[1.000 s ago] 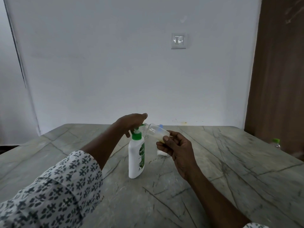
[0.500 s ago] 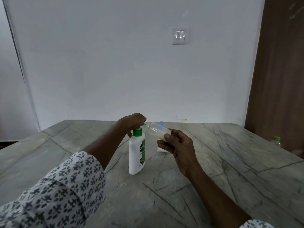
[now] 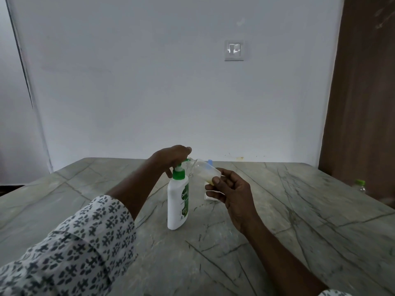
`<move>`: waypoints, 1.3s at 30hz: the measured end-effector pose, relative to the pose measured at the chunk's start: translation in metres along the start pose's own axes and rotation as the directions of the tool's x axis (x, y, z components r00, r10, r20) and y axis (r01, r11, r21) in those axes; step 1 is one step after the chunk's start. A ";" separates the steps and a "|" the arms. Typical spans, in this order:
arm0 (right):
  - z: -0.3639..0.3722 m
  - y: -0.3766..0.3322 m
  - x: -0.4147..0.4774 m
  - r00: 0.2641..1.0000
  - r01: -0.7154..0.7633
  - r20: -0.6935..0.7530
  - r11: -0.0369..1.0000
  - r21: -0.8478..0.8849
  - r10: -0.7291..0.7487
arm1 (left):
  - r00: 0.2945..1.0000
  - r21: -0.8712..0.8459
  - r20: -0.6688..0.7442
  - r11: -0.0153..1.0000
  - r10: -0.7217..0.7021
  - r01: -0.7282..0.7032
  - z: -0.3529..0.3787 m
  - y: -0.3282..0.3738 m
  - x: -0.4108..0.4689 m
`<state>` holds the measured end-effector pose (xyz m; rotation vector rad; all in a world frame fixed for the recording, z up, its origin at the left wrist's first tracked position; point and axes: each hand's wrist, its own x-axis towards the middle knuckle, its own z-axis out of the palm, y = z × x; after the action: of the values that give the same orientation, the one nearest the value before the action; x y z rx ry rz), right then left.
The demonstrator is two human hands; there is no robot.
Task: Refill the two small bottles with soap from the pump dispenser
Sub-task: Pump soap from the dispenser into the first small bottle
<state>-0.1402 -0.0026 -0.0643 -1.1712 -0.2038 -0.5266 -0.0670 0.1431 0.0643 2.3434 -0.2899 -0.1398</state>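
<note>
Grey-green veined tabletop (image 3: 192, 263) fills the near ground, with a patterned sleeve (image 3: 74, 242) reaching in from the lower left; past it the white pump dispenser (image 3: 178, 201) stands upright on its own base, so neither hand has to steady the body; just to its right the right hand (image 3: 233, 193) is raised off the surface and its fingers (image 3: 216, 180) pinch the bottom end of the clear small bottle (image 3: 205, 170), which lies tilted with its mouth up and leftward against the green nozzle (image 3: 185, 161), a slant that seems meant to let soap (image 3: 210, 179) run down to the held end, where a pale yellow pool sits; the bottle looks far from full, so I judge this filling to be early; the left hand (image 3: 173, 155) arches over the pump head, fingers curved down round it and thumb hanging beside the neck, placed to press; behind the right hand a white object (image 3: 207, 197) lies on the tabletop and a blue cap (image 3: 210, 161) shows past the bottle, but whether either belongs to the second bottle I cannot tell; far right, a green-capped bottle (image 3: 360, 184) stands near the brown door (image 3: 363, 103); a light switch (image 3: 234, 50) sits on the white wall
</note>
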 end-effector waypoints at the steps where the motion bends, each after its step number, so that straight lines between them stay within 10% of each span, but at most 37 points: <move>1: 0.000 0.000 0.000 1.000 0.000 0.002 1.000 0.004 0.000 | 1.000 0.003 -0.007 1.000 -0.004 0.004 0.001 -0.001 0.002; 39: -0.002 0.002 -0.003 1.000 -0.010 -0.012 0.999 0.040 0.011 | 0.999 0.036 0.015 0.998 -0.045 0.045 0.009 -0.009 0.007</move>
<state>-0.1416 -0.0032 -0.0680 -1.1293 -0.1968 -0.5182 -0.0600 0.1412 0.0511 2.3858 -0.2490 -0.1763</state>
